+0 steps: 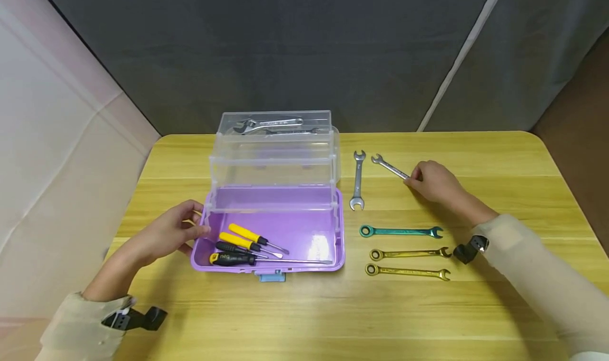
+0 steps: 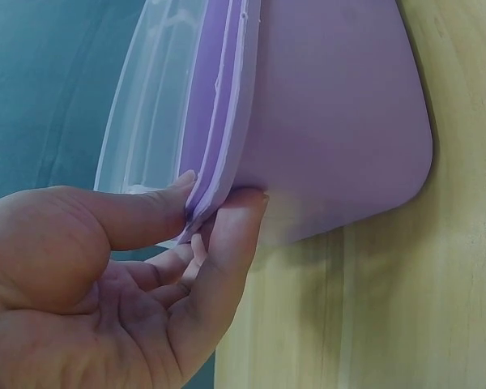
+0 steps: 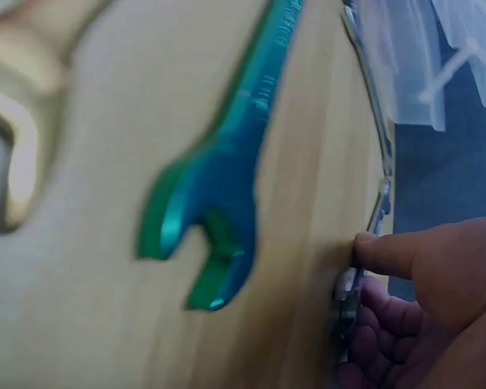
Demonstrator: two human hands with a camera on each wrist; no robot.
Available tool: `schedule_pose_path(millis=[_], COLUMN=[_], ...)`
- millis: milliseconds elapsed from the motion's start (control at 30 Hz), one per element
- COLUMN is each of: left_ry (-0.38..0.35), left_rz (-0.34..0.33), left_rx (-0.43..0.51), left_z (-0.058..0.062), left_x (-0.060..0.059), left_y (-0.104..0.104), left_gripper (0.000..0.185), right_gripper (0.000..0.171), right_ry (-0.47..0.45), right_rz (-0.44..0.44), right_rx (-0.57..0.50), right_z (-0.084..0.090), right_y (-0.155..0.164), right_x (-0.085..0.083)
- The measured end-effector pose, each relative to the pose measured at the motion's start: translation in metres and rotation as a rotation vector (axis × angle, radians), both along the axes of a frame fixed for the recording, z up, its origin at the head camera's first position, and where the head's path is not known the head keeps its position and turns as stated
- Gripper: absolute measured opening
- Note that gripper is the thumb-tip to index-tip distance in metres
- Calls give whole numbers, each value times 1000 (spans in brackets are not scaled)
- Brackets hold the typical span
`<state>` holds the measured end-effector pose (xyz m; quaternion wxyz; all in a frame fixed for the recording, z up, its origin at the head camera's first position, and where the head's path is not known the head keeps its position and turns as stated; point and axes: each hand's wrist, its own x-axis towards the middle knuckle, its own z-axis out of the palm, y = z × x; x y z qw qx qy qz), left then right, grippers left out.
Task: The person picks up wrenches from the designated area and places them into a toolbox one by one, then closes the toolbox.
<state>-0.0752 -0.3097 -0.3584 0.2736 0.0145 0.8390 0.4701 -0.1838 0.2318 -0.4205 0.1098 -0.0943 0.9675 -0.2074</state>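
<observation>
the yellow table [image 1: 304,318] holds a purple tool box [image 1: 271,234]. the left hand [image 1: 173,233] pinches its side rim, thumb and fingers closed on it. the right hand [image 1: 435,181] pinches one end of a small silver wrench [image 1: 389,166]. a green wrench [image 1: 400,231] lies near that grip.

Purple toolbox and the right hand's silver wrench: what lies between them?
In the head view, one silver double-ended wrench lies between the purple toolbox and the held wrench.
</observation>
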Motion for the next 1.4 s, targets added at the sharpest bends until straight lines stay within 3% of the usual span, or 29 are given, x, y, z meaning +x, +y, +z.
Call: schedule_pose_path(millis=[233,467,667,933,1100,1400], left_ry=[-13,-7,-8,-8,-9,-1], left_rz=[1,1,1,-2,1,0], left_rx=[4,-7,-8,-4,-6,-14], left_z=[-2,-1,-1,-1,0,1], left_x=[1,3,4,3,2,1], left_y=[-1,-1,-1,-2,-1,0], left_gripper=[41,39,38,39,40,40], right_gripper=[25,25,24,43,41,40], right_ry=[-82,-167,-134,-61,-38,-185], right_rz=[15,-12,-18,-55,-99,-187], right_rx=[-34,-145,-229,-328,-422,-591], right_z=[2,7,8,6,3,-5], right_y=[3,7,13,19,21,23], right_x=[-8,-11,-12,-9,-10,-13])
